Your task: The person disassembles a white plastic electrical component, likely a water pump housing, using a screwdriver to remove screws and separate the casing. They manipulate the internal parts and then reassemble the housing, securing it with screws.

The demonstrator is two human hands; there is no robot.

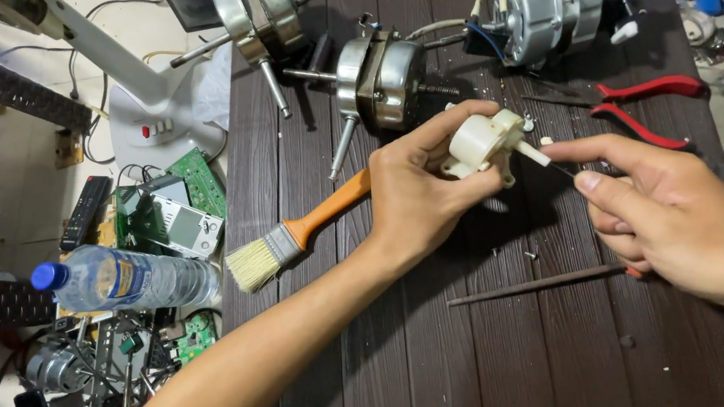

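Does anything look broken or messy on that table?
Yes. Three fan motors lie bare on the dark table, with no casings. The left hand holds a small cream plastic part. Loose circuit boards are piled on the floor.

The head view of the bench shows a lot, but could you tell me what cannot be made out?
- Cream plastic part: its near side, hidden by the left hand.
- Thin tool in the right hand: too slim to identify; its handle hidden by the fingers.
- Red pliers: jaw ends hidden behind the right hand.
- Paintbrush: handle end hidden behind the left hand.
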